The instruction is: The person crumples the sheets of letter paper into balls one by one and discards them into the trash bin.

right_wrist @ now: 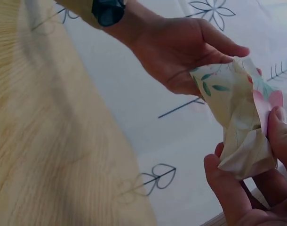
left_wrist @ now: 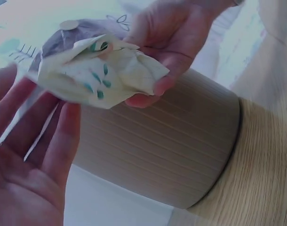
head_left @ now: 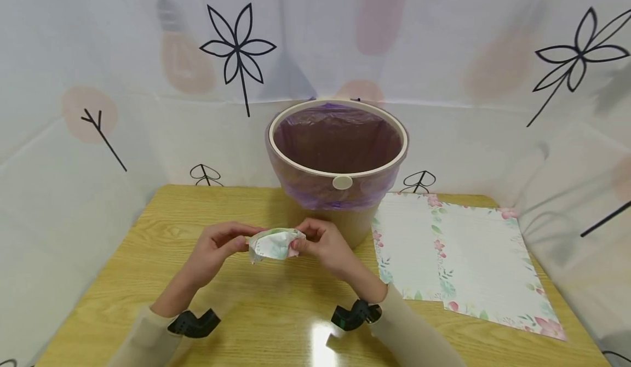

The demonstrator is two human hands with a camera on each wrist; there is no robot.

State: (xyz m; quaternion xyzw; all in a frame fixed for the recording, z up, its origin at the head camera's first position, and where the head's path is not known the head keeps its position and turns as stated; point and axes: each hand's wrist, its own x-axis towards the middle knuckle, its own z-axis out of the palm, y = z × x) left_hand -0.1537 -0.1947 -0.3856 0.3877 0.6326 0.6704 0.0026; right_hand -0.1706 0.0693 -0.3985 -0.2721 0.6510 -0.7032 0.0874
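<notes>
A crumpled sheet of floral paper (head_left: 274, 245) is held above the table in front of the bin. My right hand (head_left: 325, 244) pinches its right end between thumb and fingers, as the right wrist view of the paper (right_wrist: 240, 127) also shows. At the other end, the fairly straight fingers of my left hand (head_left: 215, 249) reach to the paper's edge. In the left wrist view, the left hand (left_wrist: 35, 155) has its palm turned up and its thumb apart from the paper (left_wrist: 103, 77). The left fingertips are partly hidden behind the paper.
Behind the hands stands a tall beige bin (head_left: 340, 227) with a pale rim and a purple liner bag (head_left: 340, 194) folded over it. Two flat floral sheets (head_left: 485, 263) lie overlapping on the wooden table (head_left: 182, 219) at the right. A patterned cloth (head_left: 148, 137) surrounds the table.
</notes>
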